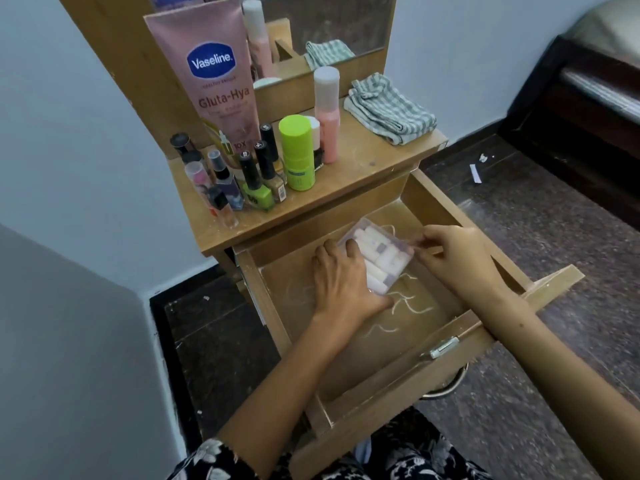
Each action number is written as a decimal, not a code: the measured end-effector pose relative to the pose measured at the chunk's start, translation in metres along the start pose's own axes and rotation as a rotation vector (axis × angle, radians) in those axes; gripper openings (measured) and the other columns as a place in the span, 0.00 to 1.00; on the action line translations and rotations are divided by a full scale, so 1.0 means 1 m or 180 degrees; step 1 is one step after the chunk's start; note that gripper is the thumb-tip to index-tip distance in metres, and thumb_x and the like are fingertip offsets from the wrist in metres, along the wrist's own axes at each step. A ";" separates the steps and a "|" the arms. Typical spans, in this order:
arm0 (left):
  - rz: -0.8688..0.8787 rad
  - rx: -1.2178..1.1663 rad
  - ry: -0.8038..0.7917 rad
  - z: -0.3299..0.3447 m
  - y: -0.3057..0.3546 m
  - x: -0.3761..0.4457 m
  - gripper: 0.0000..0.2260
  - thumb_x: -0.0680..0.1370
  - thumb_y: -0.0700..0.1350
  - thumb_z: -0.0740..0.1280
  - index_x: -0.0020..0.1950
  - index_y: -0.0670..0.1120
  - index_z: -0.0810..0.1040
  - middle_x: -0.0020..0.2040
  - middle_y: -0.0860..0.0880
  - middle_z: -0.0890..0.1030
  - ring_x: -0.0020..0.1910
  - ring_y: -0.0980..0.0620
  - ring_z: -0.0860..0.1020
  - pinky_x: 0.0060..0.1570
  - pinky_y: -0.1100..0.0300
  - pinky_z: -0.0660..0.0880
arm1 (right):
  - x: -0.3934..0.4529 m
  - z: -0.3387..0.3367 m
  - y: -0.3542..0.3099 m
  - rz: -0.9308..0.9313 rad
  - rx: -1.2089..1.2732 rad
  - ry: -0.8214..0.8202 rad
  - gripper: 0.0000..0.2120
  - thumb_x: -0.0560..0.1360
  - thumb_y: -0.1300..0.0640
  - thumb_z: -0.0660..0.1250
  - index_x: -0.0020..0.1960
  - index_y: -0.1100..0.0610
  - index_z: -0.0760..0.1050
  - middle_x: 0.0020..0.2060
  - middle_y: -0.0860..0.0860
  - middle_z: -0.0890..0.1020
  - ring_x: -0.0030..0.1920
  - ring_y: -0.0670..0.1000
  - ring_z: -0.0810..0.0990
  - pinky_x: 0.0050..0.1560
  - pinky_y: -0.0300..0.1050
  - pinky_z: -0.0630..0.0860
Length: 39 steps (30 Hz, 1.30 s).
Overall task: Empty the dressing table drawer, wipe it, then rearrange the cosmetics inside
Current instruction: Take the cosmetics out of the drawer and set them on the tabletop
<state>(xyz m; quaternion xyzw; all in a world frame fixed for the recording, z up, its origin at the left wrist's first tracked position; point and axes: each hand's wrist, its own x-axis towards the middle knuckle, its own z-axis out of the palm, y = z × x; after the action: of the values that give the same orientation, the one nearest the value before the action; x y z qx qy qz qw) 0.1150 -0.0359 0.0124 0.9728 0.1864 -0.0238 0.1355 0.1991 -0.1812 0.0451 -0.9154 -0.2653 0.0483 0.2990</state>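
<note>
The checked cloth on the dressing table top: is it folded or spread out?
Folded. The checked cloth lies bunched in layers at the right rear of the dressing table top, not laid flat.

A clear box of tubes (375, 258) lies in the open drawer (446, 202). Bottles crowd the surface's (363, 164) left edge; a folded cloth (389, 110) sits at its back right corner.

The wooden drawer (446, 209) stands pulled open, white streaks across its floor. Inside lies a clear plastic box (377, 258) of small white tubes, tilted.
</note>
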 end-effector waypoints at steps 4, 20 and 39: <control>0.0057 -0.0475 0.0062 -0.010 -0.007 -0.008 0.45 0.56 0.67 0.72 0.68 0.48 0.64 0.59 0.42 0.68 0.58 0.45 0.66 0.53 0.54 0.66 | -0.001 -0.005 -0.005 -0.0102 -0.0141 0.0096 0.10 0.73 0.60 0.66 0.52 0.59 0.81 0.49 0.53 0.84 0.48 0.51 0.81 0.50 0.46 0.79; 0.1460 -0.1932 -0.0671 -0.087 -0.048 0.022 0.33 0.62 0.53 0.80 0.65 0.53 0.76 0.65 0.57 0.73 0.64 0.63 0.70 0.62 0.60 0.71 | -0.021 -0.051 0.006 -0.2077 -0.0338 0.0697 0.12 0.75 0.64 0.66 0.57 0.64 0.79 0.59 0.55 0.80 0.65 0.53 0.75 0.64 0.51 0.74; 0.1153 0.0116 0.1428 -0.078 0.039 0.018 0.30 0.82 0.55 0.50 0.77 0.43 0.39 0.77 0.45 0.39 0.76 0.49 0.37 0.74 0.49 0.41 | 0.074 -0.050 -0.028 -0.2347 -0.1156 0.2649 0.07 0.75 0.64 0.69 0.52 0.63 0.82 0.45 0.59 0.83 0.42 0.56 0.82 0.36 0.49 0.79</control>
<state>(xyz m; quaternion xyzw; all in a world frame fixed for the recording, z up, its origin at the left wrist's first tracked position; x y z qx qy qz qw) 0.1461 -0.0428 0.0957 0.9735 0.0346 0.2133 0.0754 0.2623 -0.1500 0.1072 -0.7411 -0.4306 -0.4688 0.2134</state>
